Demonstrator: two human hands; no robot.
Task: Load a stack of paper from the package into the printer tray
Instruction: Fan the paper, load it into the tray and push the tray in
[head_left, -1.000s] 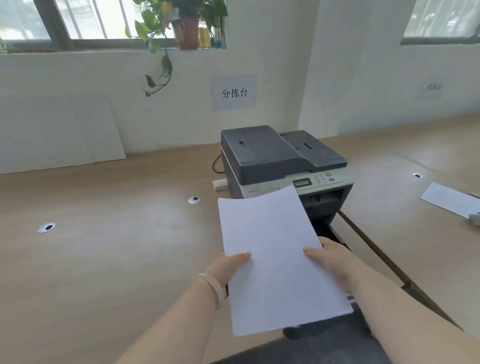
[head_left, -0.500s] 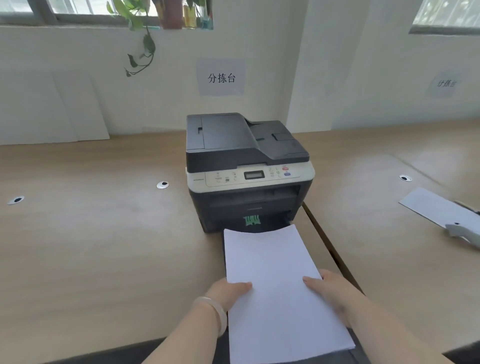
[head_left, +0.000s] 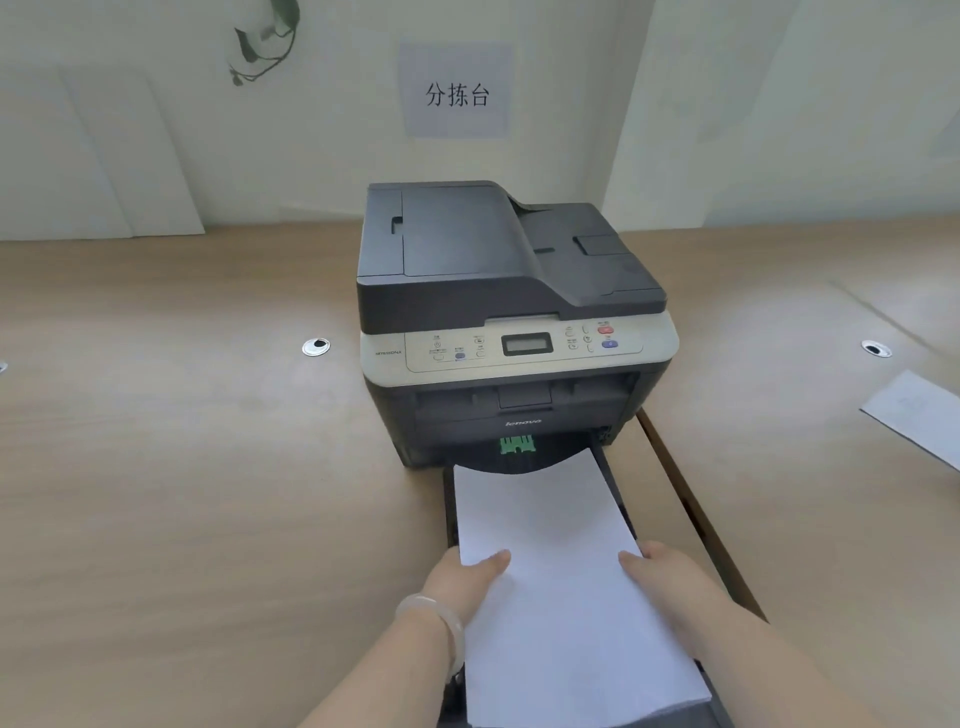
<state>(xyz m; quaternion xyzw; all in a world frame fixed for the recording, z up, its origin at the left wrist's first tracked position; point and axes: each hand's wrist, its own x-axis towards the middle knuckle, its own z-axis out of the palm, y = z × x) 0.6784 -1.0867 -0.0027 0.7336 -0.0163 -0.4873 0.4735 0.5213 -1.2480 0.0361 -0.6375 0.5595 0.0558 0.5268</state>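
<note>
1. Left hand (head_left: 464, 578) grips the paper stack (head_left: 556, 577) at its left edge, thumb on top, other fingers hidden under the sheets; pale bangle (head_left: 435, 626) on that wrist.
2. Right hand (head_left: 670, 574) grips the right edge the same way, thumb lying on the top sheet; both grips closed on the stack.
3. Stack is white, lengthwise toward the printer (head_left: 511, 322); far end sits over the pulled-out tray (head_left: 613, 486), near end reaches the bottom of view w/ its thickness showing at the near right corner; can't tell if it lies flat in the tray or is held just above.
4. Tray's dark right rail shows beside the stack; green tab (head_left: 517, 444) sits at the printer's slot, just past the far edge of the paper.
5. Printer is dark grey w/ a light control panel, on the wooden counter (head_left: 182, 467); loose sheet (head_left: 919, 415) lies well apart at far right; wall sign (head_left: 457, 91) behind.
</note>
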